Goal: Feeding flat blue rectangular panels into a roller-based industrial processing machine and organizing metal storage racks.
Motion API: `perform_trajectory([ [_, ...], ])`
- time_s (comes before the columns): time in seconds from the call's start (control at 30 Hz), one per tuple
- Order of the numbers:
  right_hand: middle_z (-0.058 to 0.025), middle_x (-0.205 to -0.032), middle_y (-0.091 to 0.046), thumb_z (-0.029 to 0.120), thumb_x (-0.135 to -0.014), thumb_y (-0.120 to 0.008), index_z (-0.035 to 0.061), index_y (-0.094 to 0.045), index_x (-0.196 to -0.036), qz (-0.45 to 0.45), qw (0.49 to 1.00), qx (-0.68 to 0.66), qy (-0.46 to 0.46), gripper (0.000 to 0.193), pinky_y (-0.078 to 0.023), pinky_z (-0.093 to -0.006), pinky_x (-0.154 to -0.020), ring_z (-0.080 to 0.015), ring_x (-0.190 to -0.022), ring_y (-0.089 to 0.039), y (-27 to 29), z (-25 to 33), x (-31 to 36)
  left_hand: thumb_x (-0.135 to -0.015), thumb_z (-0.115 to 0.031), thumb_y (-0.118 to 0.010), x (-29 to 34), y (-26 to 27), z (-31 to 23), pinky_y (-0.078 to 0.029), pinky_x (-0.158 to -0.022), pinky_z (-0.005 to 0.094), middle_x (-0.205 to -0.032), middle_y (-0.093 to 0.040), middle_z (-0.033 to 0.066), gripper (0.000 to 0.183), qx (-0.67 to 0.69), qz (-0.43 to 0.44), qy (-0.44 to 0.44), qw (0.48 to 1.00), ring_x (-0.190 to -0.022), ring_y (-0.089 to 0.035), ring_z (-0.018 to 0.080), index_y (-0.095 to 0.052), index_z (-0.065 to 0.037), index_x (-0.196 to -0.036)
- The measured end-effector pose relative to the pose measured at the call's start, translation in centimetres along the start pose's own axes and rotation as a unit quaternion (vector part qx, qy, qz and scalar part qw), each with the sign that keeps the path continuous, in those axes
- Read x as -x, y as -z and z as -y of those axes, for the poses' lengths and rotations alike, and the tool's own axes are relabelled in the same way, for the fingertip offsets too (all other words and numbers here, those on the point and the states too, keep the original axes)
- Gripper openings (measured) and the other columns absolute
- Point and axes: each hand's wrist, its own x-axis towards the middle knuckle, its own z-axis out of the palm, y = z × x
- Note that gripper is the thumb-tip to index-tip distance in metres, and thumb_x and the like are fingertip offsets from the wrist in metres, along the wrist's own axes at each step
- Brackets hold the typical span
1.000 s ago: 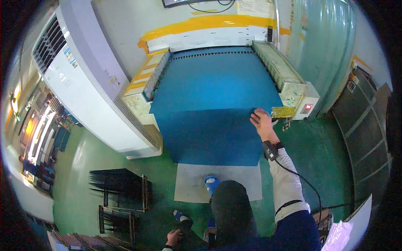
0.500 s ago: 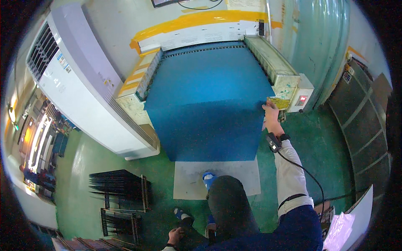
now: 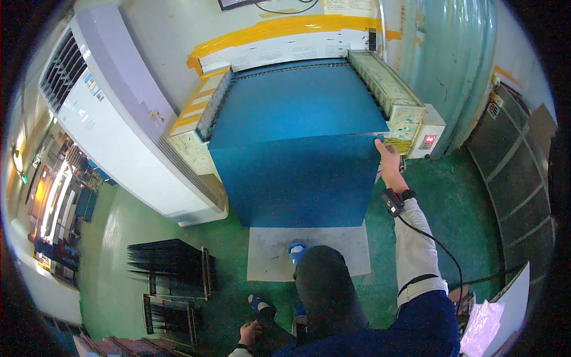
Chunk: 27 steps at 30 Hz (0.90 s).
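Observation:
A large blue panel [image 3: 291,184] stands tilted at the front of a machine, its lower edge over a pale mat [image 3: 262,256]. My right hand [image 3: 389,162] grips the panel's upper right corner, thumb on its near face. Behind its top edge, another blue surface [image 3: 297,98] lies on the machine bed, between two side rails. Down at the lower left, my left hand [image 3: 250,332] hangs beside my leg with its fingers curled in, and nothing shows in it. A small black device [image 3: 393,202] with a cable is strapped to my right wrist.
A tall white air conditioner [image 3: 125,131] stands left of the machine. A control box [image 3: 428,132] with a red display is at the machine's right. Racks of dark panels [image 3: 166,268] stand on the floor at left. Grey framed panels [image 3: 511,178] lean at right.
The front panel's upper edge now shows as a distinct line apart from the blue surface behind. My right hand has shifted slightly right and down, still on the corner; my left hand stays low.

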Motion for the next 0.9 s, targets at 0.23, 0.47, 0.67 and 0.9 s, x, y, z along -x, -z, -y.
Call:
perform_trajectory([
  [0.23,0.0054,-0.065,-0.047,0.038,-0.075,-0.079,0.0115,-0.06,-0.075,0.027,0.998,0.024,0.05,0.032,-0.03,-0.0241,-0.051,-0.0062,-0.057,-0.04,1.3,0.6,-1.2,-0.086,-0.017,-0.067,0.9,-1.0,-0.7,-0.051,-0.052,0.033,-0.078,-0.064,0.0105,0.02,-0.037,-0.048,-0.016,0.998,-0.059,-0.062,0.0205,-0.059,0.0,-0.094],
  [0.47,-0.0133,-0.072,-0.064,0.03,-0.071,-0.078,0.002,-0.066,-0.077,0.147,0.906,0.325,0.228,0.032,-0.046,-0.0337,-0.063,-0.0215,-0.068,-0.061,3.1,6.9,-1.5,-0.086,-0.018,-0.068,-0.4,0.0,0.7,-0.051,-0.049,0.0337,-0.078,-0.065,0.012,0.025,-0.058,-0.022,-0.041,0.997,-0.06,-0.062,0.0215,-0.059,0.002,-0.098],
  [0.67,-0.0166,-0.087,-0.067,0.035,-0.067,-0.077,0.0055,-0.067,-0.082,0.287,0.763,0.522,0.25,0.035,-0.049,-0.0434,-0.072,-0.0346,-0.083,-0.064,-1.8,10.5,3.0,-0.085,-0.019,-0.07,0.8,-1.2,-0.5,-0.052,-0.051,0.0339,-0.082,-0.066,0.0145,0.029,-0.011,-0.05,0.002,0.999,-0.06,-0.063,0.0237,-0.059,0.002,-0.103],
  [0.9,-0.0179,-0.091,-0.066,0.028,-0.073,-0.071,0.0066,-0.067,-0.092,0.401,0.712,0.476,0.325,0.029,-0.048,-0.0476,-0.076,-0.0381,-0.091,-0.062,-12.8,10.2,13.0,-0.085,-0.021,-0.07,-2.6,1.6,3.2,-0.053,-0.053,0.0324,-0.081,-0.066,0.013,0.028,0.018,-0.033,-0.042,0.998,-0.061,-0.063,0.0215,-0.062,0.001,-0.099],
])
